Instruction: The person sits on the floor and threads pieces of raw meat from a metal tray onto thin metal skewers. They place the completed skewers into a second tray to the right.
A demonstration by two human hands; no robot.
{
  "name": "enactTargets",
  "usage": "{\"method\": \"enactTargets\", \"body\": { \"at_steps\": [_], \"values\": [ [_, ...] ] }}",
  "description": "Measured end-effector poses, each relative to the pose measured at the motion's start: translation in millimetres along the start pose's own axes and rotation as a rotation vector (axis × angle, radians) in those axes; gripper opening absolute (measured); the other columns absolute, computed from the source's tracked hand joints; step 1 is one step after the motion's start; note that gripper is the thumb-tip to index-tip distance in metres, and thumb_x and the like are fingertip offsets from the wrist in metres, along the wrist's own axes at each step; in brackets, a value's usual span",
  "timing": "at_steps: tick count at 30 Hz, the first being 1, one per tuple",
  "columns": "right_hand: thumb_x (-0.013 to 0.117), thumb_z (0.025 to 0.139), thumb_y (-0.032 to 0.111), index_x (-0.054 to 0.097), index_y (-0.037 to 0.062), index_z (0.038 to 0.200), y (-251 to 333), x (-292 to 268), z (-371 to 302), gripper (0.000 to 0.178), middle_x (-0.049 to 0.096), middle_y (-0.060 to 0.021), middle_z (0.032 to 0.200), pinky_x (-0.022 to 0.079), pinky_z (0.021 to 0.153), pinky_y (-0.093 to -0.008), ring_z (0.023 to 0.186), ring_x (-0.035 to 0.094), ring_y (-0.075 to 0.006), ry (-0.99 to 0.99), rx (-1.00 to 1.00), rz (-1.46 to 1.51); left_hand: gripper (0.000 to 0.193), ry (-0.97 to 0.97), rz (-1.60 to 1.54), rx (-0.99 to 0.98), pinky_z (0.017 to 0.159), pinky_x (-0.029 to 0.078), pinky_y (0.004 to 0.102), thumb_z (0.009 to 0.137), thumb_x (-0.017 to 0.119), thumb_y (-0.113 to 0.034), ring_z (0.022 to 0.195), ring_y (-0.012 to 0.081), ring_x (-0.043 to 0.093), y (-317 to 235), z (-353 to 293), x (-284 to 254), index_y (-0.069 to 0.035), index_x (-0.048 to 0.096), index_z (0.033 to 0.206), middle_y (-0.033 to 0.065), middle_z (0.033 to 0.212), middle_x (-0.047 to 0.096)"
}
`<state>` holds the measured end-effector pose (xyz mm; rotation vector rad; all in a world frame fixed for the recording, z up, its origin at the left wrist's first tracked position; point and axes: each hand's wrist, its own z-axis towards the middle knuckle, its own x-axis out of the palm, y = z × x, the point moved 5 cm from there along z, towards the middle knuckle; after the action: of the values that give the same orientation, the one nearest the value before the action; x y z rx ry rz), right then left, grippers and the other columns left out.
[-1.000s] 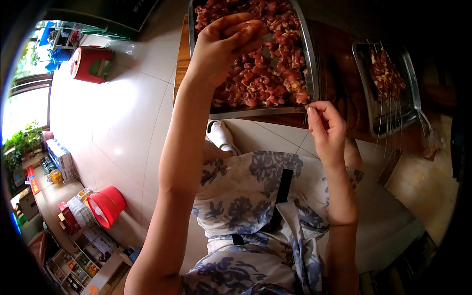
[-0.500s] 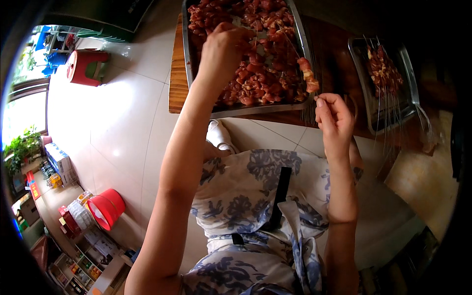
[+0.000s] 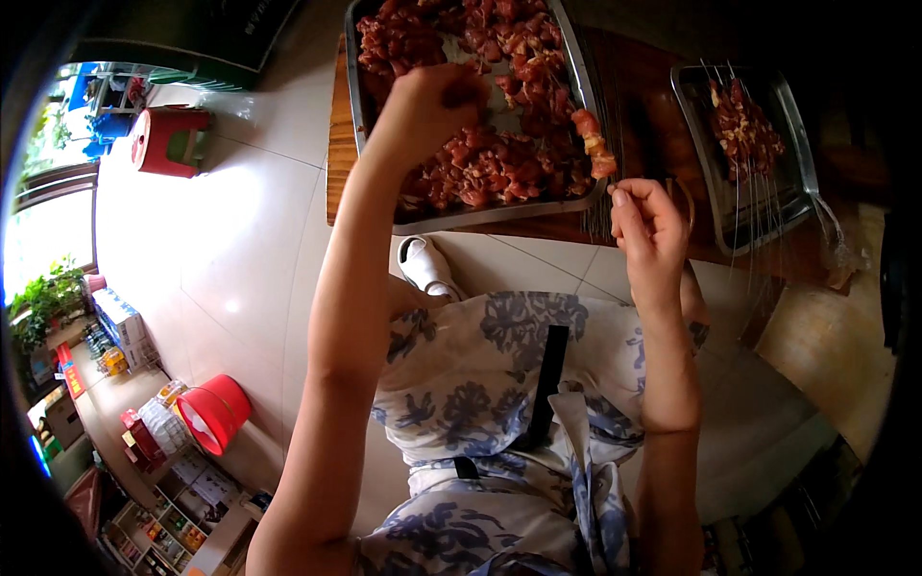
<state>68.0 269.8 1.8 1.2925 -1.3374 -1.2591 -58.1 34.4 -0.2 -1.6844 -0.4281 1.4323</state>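
Note:
My right hand (image 3: 653, 226) pinches the lower end of a thin skewer. Several chunks of raw meat are threaded on that skewer (image 3: 595, 144), which is held above the right rim of a large metal tray (image 3: 499, 217). Loose pieces of raw meat (image 3: 490, 163) fill much of this tray, with some bare bottom showing in the middle. My left hand (image 3: 437, 104) is over the meat inside the tray, its fingers curled downward. Its fingertips are in shadow and partly hidden, so what they grip cannot be made out.
To the right, a smaller metal tray (image 3: 698, 154) holds a pile of loaded meat skewers (image 3: 747, 134). Bare skewers (image 3: 597, 223) lie beside the large tray on the wooden table (image 3: 340, 144). A red stool (image 3: 154, 139) and a red bucket (image 3: 219, 411) stand on the floor at left.
My left hand has shifted slightly down and left over the meat, its fingers curling more. The right hand keeps hold of the skewer, almost in place.

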Motion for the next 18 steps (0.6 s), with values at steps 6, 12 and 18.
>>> {"method": "enactTargets", "body": {
  "at_steps": [6, 12, 18],
  "values": [
    [0.057, 0.092, 0.008, 0.059, -0.0001, 0.093, -1.5, 11.4, -5.8, 0.009, 0.053, 0.0033, 0.067, 0.037, 0.052, -0.0171, 0.059, 0.047, -0.0022, 0.049, -0.019, -0.029, 0.028, -0.183, -1.037, -0.168, 0.085, 0.055, 0.0328, 0.091, 0.059, -0.007, 0.101, 0.0229, 0.063, -5.7, -1.2, -19.5, 0.0, 0.057, 0.118, 0.0128, 0.108, 0.064],
    [0.057, 0.091, 0.007, 0.059, -0.0006, 0.091, -1.4, 16.7, -5.4, 0.008, 0.052, 0.003, 0.064, 0.036, 0.05, -0.0174, 0.057, 0.047, -0.0021, 0.049, -0.043, -0.046, 0.029, -0.226, -1.0, -0.117, 0.089, 0.054, 0.0357, 0.092, 0.057, -0.007, 0.103, 0.0247, 0.063, -6.5, -0.4, -25.0, 0.001, 0.054, 0.119, 0.0152, 0.112, 0.063],
    [0.057, 0.091, 0.006, 0.059, -0.0007, 0.09, -0.9, 21.4, -7.6, 0.007, 0.051, 0.0031, 0.063, 0.035, 0.05, -0.0177, 0.056, 0.046, -0.0019, 0.085, -0.024, -0.066, 0.032, -0.253, -1.301, -0.127, 0.094, 0.051, 0.0406, 0.096, 0.05, -0.012, 0.109, 0.0281, 0.059, -10.4, -0.3, -21.8, 0.001, 0.048, 0.126, 0.0181, 0.119, 0.058]
  ]
}}
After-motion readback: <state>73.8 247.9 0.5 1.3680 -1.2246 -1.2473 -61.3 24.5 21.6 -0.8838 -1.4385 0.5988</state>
